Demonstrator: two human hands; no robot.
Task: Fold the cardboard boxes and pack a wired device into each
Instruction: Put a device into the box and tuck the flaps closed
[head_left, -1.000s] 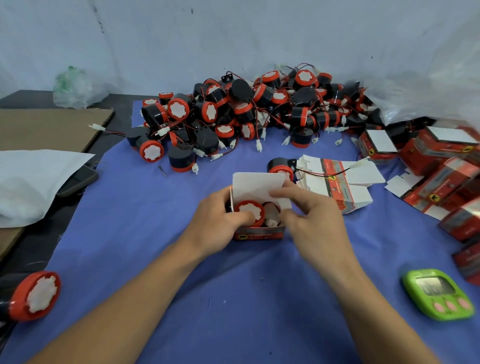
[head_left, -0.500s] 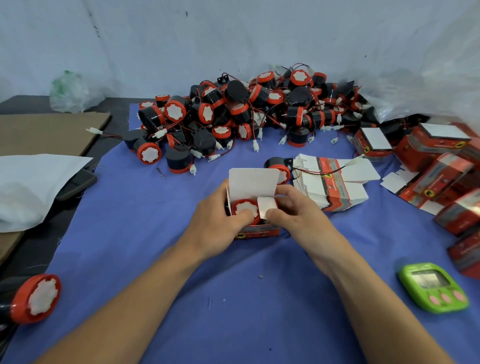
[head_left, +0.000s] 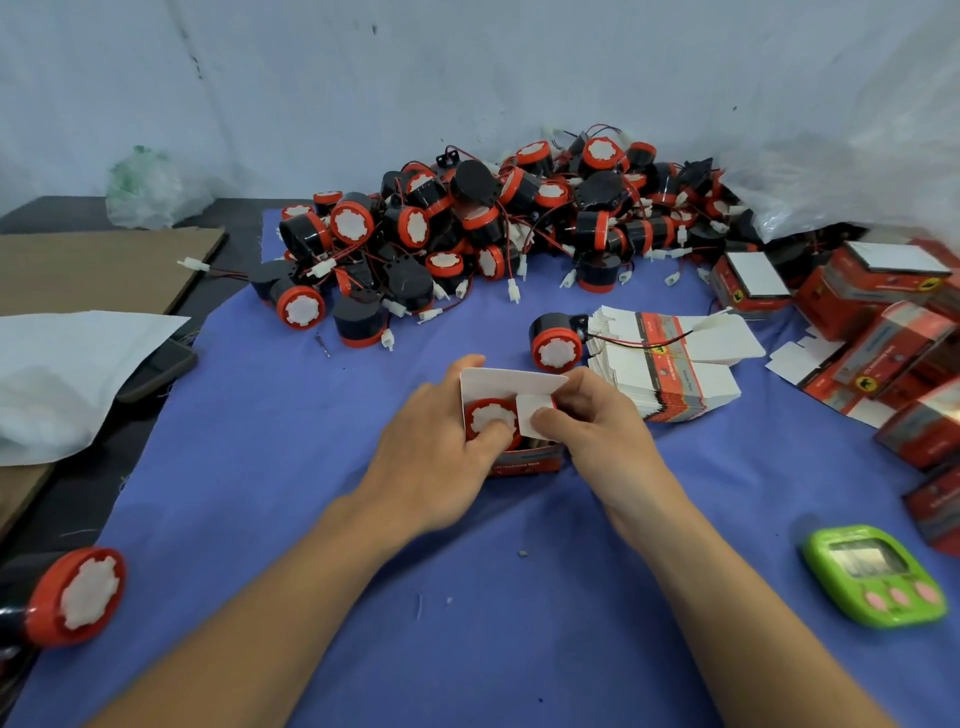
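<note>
Centrally, the left hand grips the red cardboard box from its left side, thumb resting on the wired device seated inside the box. The right hand pinches the box's white side flap. A flat box stack lies just right of the box.

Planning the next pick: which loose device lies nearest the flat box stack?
The lone device beside the flat box stack's left end, wire draped over it; others lie farther off.

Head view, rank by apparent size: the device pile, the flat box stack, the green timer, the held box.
device pile
flat box stack
green timer and held box look alike; timer is nearer, so unranked
</note>
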